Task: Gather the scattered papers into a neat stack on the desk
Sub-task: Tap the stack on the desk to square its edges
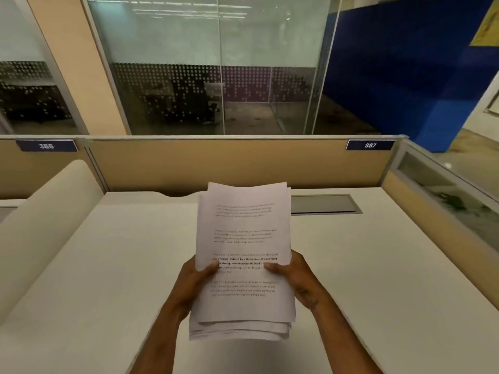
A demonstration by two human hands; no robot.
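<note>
Both the left hand (195, 282) and right hand (296, 276) are pinching the papers (244, 247) at their side edges, thumbs pressing on the printed top sheet, above the desk (378, 279). The gathering step appears to be finishing; the uneven edges are still needing a tap square before laying the stack down.

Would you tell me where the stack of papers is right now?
In the head view, centre: the stack of papers is gripped between left hand and right hand.
</note>
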